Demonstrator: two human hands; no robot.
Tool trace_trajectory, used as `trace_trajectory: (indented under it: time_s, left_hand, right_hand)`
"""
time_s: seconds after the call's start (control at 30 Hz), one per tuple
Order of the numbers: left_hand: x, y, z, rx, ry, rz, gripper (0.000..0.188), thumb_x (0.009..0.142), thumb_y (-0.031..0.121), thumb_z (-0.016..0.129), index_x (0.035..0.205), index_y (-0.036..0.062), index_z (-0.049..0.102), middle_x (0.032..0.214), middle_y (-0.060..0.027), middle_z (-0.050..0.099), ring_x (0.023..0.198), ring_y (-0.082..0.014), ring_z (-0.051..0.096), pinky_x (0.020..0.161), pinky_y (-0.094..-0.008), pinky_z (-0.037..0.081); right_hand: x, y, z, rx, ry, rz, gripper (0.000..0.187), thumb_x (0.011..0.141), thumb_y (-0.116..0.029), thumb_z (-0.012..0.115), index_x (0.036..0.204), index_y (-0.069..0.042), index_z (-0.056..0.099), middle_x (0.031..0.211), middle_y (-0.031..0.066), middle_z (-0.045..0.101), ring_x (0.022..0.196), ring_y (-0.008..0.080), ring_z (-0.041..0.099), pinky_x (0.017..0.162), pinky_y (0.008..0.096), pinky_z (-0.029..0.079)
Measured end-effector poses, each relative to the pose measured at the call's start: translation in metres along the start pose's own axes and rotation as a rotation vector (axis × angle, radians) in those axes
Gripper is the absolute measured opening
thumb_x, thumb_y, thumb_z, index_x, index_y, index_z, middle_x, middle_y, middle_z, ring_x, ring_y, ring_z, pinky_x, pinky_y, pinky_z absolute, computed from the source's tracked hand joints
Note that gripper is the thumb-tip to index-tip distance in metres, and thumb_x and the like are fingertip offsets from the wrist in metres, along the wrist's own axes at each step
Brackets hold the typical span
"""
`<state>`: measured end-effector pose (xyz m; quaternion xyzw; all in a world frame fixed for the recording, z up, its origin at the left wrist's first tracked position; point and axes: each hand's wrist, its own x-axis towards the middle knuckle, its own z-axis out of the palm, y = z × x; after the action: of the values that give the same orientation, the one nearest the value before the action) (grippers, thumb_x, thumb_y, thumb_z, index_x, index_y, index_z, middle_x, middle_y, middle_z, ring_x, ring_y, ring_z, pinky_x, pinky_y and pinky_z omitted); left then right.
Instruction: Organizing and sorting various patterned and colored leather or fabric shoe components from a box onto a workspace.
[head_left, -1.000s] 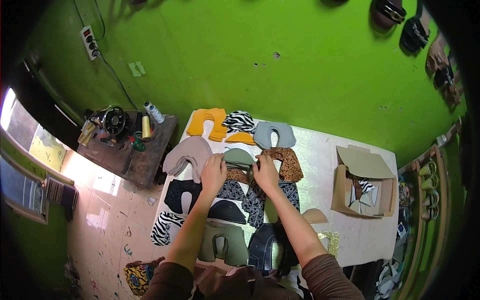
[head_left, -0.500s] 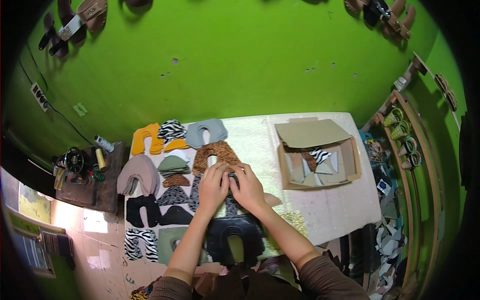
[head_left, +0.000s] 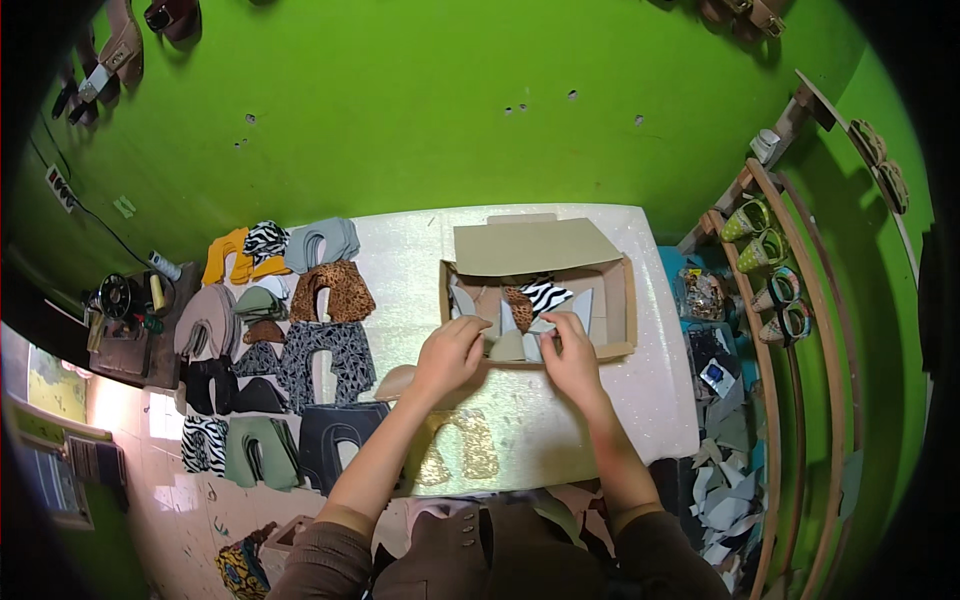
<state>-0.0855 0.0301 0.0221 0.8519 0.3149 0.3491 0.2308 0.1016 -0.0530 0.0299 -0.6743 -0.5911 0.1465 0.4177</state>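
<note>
Head view. Beneath and around both hands: pale worktop [head_left: 650, 415]. Well left of the fingers [head_left: 478, 328]: stacked U-shaped pieces in rows, including grey [head_left: 342, 240], leopard-print [head_left: 350, 292] and dark patterned [head_left: 352, 368]; farther left, sewing machine [head_left: 115, 296]. Just left of the left hand [head_left: 450, 357]: beige half-round piece [head_left: 394, 383]. Nearer the body than the fingers, toward the left: gold glitter piece [head_left: 481, 450]. Well right of the right hand [head_left: 573, 366]: wooden rack [head_left: 768, 410] with footwear. Beyond the fingers: raised box flap [head_left: 535, 250], tilted away, clear of the hands.

At the fingers: open cardboard box [head_left: 628, 300], near edge beneath both hands. Inside, just beyond the fingertips and between the two hands: zebra-print piece [head_left: 547, 294] and leopard-print scrap [head_left: 520, 312]. Between the hands, closer to the body: olive half-round piece [head_left: 507, 347]. Fingers curled on both hands; grip on any piece impossible to tell.
</note>
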Motion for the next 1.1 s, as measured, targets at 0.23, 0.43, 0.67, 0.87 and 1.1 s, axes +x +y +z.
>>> trace_trajectory:
  time_s: [0.23,0.43,0.67,0.87,1.1]
  left_hand:
    - [0.019,0.007,0.03,0.069,-0.11,-0.063,0.014,0.078,0.011,0.053,0.089,0.0036,0.058,0.087,-0.012,0.058,0.078,-0.0304,0.057,0.069,-0.0379,0.047]
    - [0.018,-0.004,0.033,0.231,-0.031,-0.041,0.019,0.072,0.006,0.055,0.091,0.0035,0.058,0.09,-0.0113,0.058,0.082,-0.0294,0.056,0.072,-0.037,0.046]
    - [0.01,-0.014,0.031,0.344,0.088,-0.077,0.037,0.063,-0.004,0.053,0.098,0.0071,0.057,0.104,-0.0088,0.053,0.103,-0.0298,0.046,0.093,-0.0412,0.033]
    - [0.003,-0.016,0.037,0.547,0.124,-0.158,0.041,0.064,0.002,0.057,0.103,0.013,0.056,0.11,-0.0056,0.049,0.114,-0.0266,0.039,0.1,-0.0532,0.016]
    - [0.006,-0.017,0.043,0.509,0.127,-0.137,0.04,0.064,0.001,0.058,0.103,0.0126,0.057,0.11,-0.0055,0.049,0.115,-0.0286,0.038,0.101,-0.0524,0.014]
  right_hand:
    - [0.037,0.048,-0.026,-0.241,-0.37,-0.08,0.025,0.079,-0.014,0.054,0.102,-0.004,0.056,0.103,0.0127,0.056,0.1,0.0303,0.049,0.086,0.0381,0.04]
    - [0.061,0.061,0.007,-0.288,-0.614,-0.069,0.026,0.076,-0.008,0.051,0.101,-0.004,0.059,0.097,0.0129,0.059,0.099,0.0296,0.051,0.085,0.0377,0.042]
    - [0.087,0.062,0.07,-0.612,-0.652,-0.244,0.025,0.077,-0.014,0.052,0.1,-0.005,0.057,0.088,0.0139,0.06,0.085,0.029,0.058,0.07,0.0395,0.048]
    - [0.104,0.056,0.096,-0.612,-0.665,-0.32,0.045,0.076,-0.013,0.052,0.12,-0.008,0.043,0.086,0.0146,0.062,0.079,0.0283,0.062,0.066,0.0376,0.049]
    - [0.111,0.079,0.114,-0.616,-0.698,-0.247,0.046,0.072,-0.022,0.059,0.114,-0.008,0.046,0.081,0.013,0.064,0.073,0.0298,0.062,0.064,0.0404,0.049]
